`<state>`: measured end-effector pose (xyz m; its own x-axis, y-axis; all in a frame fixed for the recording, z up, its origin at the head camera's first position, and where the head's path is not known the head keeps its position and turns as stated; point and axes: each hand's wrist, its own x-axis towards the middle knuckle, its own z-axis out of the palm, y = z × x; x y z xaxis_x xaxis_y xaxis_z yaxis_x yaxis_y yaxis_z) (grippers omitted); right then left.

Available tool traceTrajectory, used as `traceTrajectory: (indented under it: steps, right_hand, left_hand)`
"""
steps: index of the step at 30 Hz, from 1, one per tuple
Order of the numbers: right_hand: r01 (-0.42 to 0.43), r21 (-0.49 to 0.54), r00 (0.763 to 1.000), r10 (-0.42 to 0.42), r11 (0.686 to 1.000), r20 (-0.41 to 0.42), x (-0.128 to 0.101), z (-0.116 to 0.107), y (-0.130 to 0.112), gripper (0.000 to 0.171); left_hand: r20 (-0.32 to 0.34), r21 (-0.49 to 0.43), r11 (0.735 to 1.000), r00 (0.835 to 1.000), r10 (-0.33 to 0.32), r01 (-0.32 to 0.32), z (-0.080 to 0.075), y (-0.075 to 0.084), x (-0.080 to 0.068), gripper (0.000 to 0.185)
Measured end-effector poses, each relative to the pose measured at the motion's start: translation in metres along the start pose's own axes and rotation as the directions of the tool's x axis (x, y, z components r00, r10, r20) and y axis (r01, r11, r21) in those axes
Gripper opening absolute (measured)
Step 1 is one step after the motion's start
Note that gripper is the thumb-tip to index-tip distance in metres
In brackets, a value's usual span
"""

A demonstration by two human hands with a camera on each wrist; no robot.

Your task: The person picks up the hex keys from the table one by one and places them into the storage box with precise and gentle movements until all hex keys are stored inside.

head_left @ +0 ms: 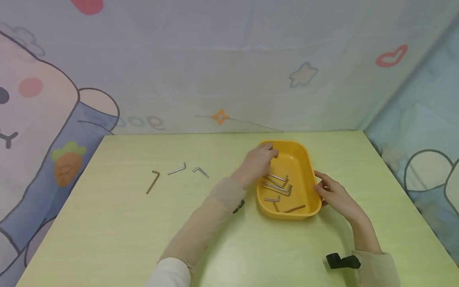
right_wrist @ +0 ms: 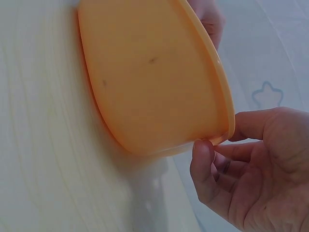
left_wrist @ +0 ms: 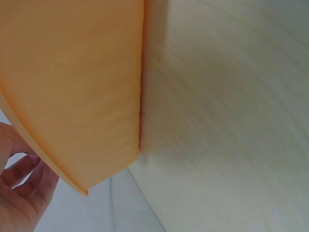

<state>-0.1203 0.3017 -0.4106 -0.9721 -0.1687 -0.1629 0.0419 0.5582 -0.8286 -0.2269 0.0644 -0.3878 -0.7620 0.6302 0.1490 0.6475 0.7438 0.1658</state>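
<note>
A yellow tray (head_left: 312, 167) stands on the pale green table (head_left: 107, 223) with several hex keys (head_left: 277, 187) lying in it. My left hand (head_left: 259, 161) is over the tray's far left rim, its fingers loosely bent above the inside, and nothing shows in them. In the left wrist view the tray's outer wall (left_wrist: 72, 87) fills the frame, with the left hand's fingers (left_wrist: 21, 193) beyond the rim. My right hand (head_left: 331, 191) is at the right rim. Its thumb (right_wrist: 203, 154) presses under the rim of the tray (right_wrist: 149, 82), and a finger lies over the edge.
Three loose hex keys lie on the table left of the tray: a dark one (head_left: 153, 181) and two silver ones (head_left: 177, 169) (head_left: 201, 172). A cartoon-printed cloth wall closes off the back and sides. Black camera mounts sit on both wrists (head_left: 342, 261).
</note>
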Motion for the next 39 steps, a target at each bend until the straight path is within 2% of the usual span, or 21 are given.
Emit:
traceTrajectory:
  steps: [2,5,10,15,20,26,34,39]
  right_hand:
    - [-0.001,0.002,1.000,0.001,1.000,0.002,0.000,0.001,0.000,0.056]
    - [0.000,0.000,1.000,0.000,1.000,0.004,0.001,0.001,0.001,0.056]
    - [0.001,-0.006,1.000,-0.001,1.000,0.004,0.000,-0.001,0.000,0.056]
    - [0.000,-0.004,1.000,0.000,1.000,0.004,-0.001,-0.001,-0.001,0.056]
    - [-0.001,0.000,1.000,0.001,1.000,0.003,-0.001,-0.001,0.000,0.056]
    - [-0.002,-0.001,1.000,0.002,1.000,0.005,0.000,-0.001,0.001,0.056]
    - [0.000,-0.006,1.000,0.001,1.000,0.003,0.000,-0.001,0.002,0.057]
    - [-0.011,-0.019,1.000,0.011,1.000,0.004,0.001,-0.001,0.002,0.057]
  left_hand:
    - [0.006,-0.057,0.998,1.000,-0.014,0.014,0.001,-0.002,-0.001,0.036]
    - [-0.018,-0.098,0.995,1.000,-0.005,0.003,0.002,-0.005,-0.003,0.034]
    - [-0.061,-0.048,0.998,0.998,0.033,-0.036,0.001,-0.005,-0.008,0.030]
    - [-0.122,-0.035,0.999,0.992,0.036,-0.041,-0.004,-0.003,-0.018,0.023]
    - [-0.188,-0.043,0.999,0.982,-0.009,0.000,-0.009,-0.005,-0.033,0.021]
    - [-0.252,-0.087,0.995,0.965,-0.074,0.053,-0.008,-0.015,-0.054,0.018]
    - [-0.251,-0.180,0.975,0.952,-0.175,0.132,-0.009,-0.037,-0.084,0.017]
    - [-0.269,-0.154,0.981,0.951,-0.155,0.116,-0.013,-0.054,-0.100,0.014]
